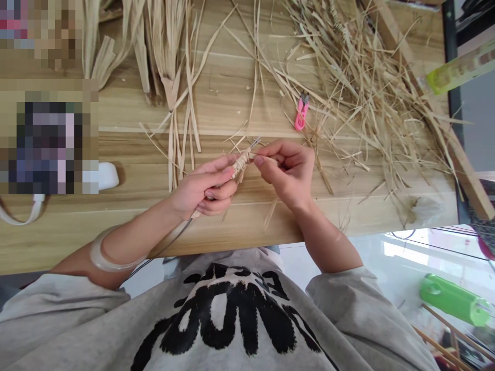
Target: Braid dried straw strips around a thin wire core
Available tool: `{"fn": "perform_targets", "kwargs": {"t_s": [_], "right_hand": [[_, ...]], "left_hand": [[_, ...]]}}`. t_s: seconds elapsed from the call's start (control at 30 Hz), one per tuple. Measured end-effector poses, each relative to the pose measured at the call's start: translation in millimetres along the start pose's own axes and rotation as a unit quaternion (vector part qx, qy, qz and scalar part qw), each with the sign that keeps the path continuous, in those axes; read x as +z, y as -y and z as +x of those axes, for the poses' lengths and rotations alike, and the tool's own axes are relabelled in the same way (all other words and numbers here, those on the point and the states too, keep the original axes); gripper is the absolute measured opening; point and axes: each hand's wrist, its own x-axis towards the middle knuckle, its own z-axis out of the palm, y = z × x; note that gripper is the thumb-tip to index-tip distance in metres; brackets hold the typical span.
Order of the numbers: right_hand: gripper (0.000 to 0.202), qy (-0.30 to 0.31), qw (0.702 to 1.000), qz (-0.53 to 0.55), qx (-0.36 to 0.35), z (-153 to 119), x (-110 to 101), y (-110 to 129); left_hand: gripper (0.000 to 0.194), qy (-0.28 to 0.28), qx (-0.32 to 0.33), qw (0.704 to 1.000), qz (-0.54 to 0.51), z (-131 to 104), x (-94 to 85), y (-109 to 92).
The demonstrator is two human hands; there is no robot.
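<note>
My left hand (211, 188) is closed around a thin rod wrapped in pale dried-leaf strips (242, 163). Bare metallic-looking wire ends (256, 143) stick out at its upper right, and a dark wire (178, 236) runs from its lower end past my left forearm. My right hand (290, 167) pinches a dried-leaf strip (266, 157) between thumb and forefinger, right beside the wrapped part. The rest of that strip is partly hidden by the fingers. Beyond my right hand lie small pink-handled snips (301, 111).
Bundles of dried leaves (166, 46) lie at the back left, and a tangled heap of thin strips (359, 77) at the back right. A wooden bar (444, 116) slants along the right edge. A white object (107, 176) sits at left; a green container (452, 299) is below the table (232, 118).
</note>
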Motion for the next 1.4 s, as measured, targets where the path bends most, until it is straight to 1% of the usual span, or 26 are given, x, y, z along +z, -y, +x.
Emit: {"fn": "perform_targets", "kwargs": {"t_s": [0.17, 0.33, 0.5, 0.6, 0.7, 0.8, 0.87, 0.97, 1.03, 1.1, 1.2, 1.27, 1.33, 1.4], "right_hand": [[0.029, 0.032, 0.999, 0.028, 0.002, 3.4, -4.1, -2.6], [0.027, 0.025, 1.000, -0.003, -0.004, 3.4, -5.4, 1.3], [0.019, 0.006, 0.999, -0.015, -0.036, 3.7, -5.6, 4.1], [0.016, 0.002, 0.999, -0.007, -0.047, 3.7, -4.5, 1.0], [0.015, -0.005, 0.999, -0.008, -0.052, 3.4, -3.3, -2.4], [0.016, -0.015, 0.998, -0.015, -0.060, 2.6, -2.9, -2.6], [0.017, -0.017, 0.998, -0.021, -0.058, 1.7, -2.9, -0.7], [0.023, -0.003, 0.999, -0.022, -0.037, 0.4, -2.3, 2.8], [0.025, 0.002, 1.000, -0.020, -0.024, -0.4, -0.8, 3.8], [0.025, -0.002, 1.000, -0.022, -0.015, -1.4, 1.8, 3.5], [0.024, -0.012, 1.000, -0.024, -0.009, -3.4, 6.5, 2.0], [0.024, -0.008, 1.000, -0.021, -0.011, -4.8, 8.7, 1.3], [0.025, 0.007, 1.000, -0.022, -0.014, -5.5, 8.6, 1.1], [0.025, 0.018, 0.999, -0.038, -0.022, -4.8, 5.9, 0.8]], "left_hand": [[0.027, 0.015, -0.012, 0.999, -0.044, -2.1, -1.0, -2.5], [0.018, 0.024, -0.015, 0.996, -0.079, -2.5, 0.1, -3.7], [0.031, 0.030, -0.014, 0.995, -0.091, -3.1, 0.6, -4.4], [0.029, 0.041, -0.015, 0.994, -0.103, -3.4, -0.7, -3.7], [0.024, 0.032, -0.016, 0.995, -0.096, -3.6, -1.9, -3.5], [0.023, 0.017, -0.020, 0.997, -0.066, -2.5, -1.4, -3.4], [0.026, 0.001, -0.018, 0.999, -0.034, -1.1, 0.3, -2.4], [0.039, -0.053, 0.005, 0.998, 0.029, 1.5, 4.3, 1.0], [0.046, -0.097, 0.026, 0.992, 0.074, 2.8, 6.8, 4.3], [0.048, -0.133, 0.046, 0.983, 0.118, 3.6, 8.5, 8.0], [0.049, -0.173, 0.075, 0.967, 0.172, 3.9, 8.7, 13.2], [0.047, -0.194, 0.091, 0.956, 0.201, 3.6, 7.7, 15.6], [0.041, -0.206, 0.104, 0.948, 0.218, 3.3, 6.6, 16.8], [0.035, -0.205, 0.110, 0.947, 0.222, 2.8, 6.0, 16.5]]}}
